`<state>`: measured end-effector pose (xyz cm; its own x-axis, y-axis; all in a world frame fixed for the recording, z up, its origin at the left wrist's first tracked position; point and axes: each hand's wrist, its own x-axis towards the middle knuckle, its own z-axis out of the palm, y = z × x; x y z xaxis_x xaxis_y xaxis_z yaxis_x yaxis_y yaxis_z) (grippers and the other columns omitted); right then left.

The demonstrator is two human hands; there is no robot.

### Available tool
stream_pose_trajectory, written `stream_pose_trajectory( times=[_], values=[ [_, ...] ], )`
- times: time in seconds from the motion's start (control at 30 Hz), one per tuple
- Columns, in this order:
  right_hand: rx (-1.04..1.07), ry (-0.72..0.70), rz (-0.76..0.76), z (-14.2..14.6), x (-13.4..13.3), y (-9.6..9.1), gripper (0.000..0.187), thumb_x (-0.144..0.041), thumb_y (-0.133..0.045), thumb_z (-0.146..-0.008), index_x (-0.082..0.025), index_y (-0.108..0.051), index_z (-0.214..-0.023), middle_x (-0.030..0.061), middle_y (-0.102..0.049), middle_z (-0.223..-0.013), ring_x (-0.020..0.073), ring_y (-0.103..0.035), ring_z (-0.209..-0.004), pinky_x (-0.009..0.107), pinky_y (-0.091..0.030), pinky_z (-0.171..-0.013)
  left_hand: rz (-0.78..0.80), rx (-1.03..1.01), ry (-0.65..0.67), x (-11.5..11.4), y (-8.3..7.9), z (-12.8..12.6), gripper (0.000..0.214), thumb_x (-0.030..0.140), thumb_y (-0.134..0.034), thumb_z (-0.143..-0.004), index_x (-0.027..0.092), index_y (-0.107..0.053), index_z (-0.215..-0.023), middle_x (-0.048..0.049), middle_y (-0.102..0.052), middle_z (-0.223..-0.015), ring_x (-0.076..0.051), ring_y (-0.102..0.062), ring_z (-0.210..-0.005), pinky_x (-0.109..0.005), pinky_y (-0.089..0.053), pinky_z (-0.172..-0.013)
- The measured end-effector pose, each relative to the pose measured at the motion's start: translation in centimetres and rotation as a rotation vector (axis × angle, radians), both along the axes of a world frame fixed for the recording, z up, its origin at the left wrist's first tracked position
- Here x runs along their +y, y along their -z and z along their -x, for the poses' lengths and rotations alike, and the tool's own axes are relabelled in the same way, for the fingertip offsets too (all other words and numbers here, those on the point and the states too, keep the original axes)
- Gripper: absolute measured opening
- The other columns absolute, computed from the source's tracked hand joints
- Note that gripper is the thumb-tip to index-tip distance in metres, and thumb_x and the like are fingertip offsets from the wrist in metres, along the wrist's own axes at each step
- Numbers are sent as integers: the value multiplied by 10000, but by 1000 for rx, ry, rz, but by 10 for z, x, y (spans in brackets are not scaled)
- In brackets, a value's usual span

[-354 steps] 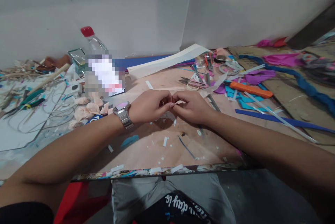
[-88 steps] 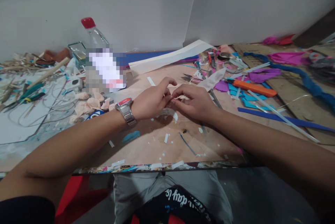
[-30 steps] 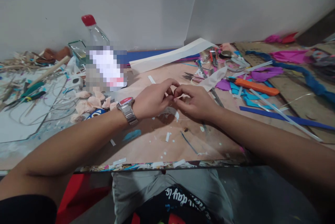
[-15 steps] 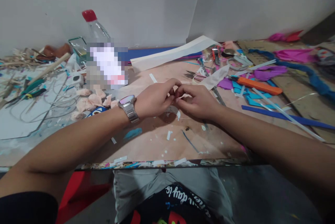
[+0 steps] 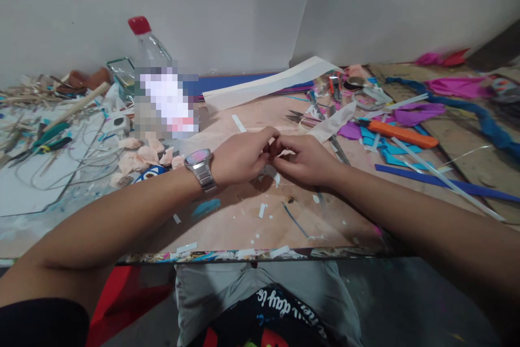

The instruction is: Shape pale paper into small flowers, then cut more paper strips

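My left hand (image 5: 244,156) and my right hand (image 5: 303,160) meet fingertip to fingertip just above the wooden tabletop (image 5: 235,228). Both are closed in a pinch. Whatever lies between the fingers is small and mostly hidden, so I cannot make it out. A silver watch (image 5: 201,167) is on my left wrist. Under the hands a whitish patch or scrap (image 5: 271,175) shows on the table. Beyond my left hand lies a short white strip (image 5: 239,123). Past my right hand is a piece of pale translucent paper (image 5: 335,121) beside pointed metal tools (image 5: 296,116).
On the right lie an orange utility knife (image 5: 402,133), a blue strip (image 5: 447,182) and purple crepe paper (image 5: 420,114). A folded cream paper (image 5: 268,84) rests at the back. Leftward are a red-capped bottle (image 5: 152,44), peach paper bundles (image 5: 142,160) and green-handled pliers (image 5: 49,138).
Both hands have sunk slightly and their fingertips have drawn closer together. My left hand has turned a little, hiding more of its fingers. The things on the table have not moved.
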<state>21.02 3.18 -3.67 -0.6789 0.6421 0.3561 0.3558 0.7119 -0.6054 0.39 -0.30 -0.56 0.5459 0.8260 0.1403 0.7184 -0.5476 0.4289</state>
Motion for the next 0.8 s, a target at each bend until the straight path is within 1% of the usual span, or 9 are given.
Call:
stream_pose_trajectory(
  times=[0.23, 0.47, 0.6, 0.8],
  values=[
    [-14, -10, -20, 0, 1, 0, 49, -172, -611, -804, -198, -646, -782, 20, -745, -802, 154, -646, -678, 264, -458, -646, -26, 51, -9, -1, -1, -1, 304, 184, -496, -935, 182, -537, -1237, -101, -769, -1052, -254, -715, -905, -356, -503, -758],
    [-23, -38, 8, 0, 2, 1, 61, -168, -603, -802, -197, -655, -790, 23, -757, -817, 147, -638, -657, 258, -454, -617, -36, 78, -18, -3, 2, -1, 313, 188, -484, -927, 176, -535, -1235, -115, -766, -1048, -266, -717, -905, -357, -496, -734],
    [-20, -35, 0, -1, 2, 1, 65, -175, -601, -808, -193, -660, -790, 25, -757, -801, 153, -644, -661, 270, -455, -627, -42, 69, -10, -1, 4, -1, 315, 197, -473, -937, 180, -535, -1245, -114, -764, -1049, -268, -717, -904, -358, -494, -730],
    [-16, -27, -9, -1, 1, 1, 50, -168, -617, -816, -193, -653, -793, 21, -749, -801, 156, -658, -679, 268, -472, -642, -24, 45, -7, 1, 2, 0, 324, 197, -496, -938, 191, -528, -1260, -98, -769, -1058, -257, -721, -916, -358, -506, -759]
  ],
)
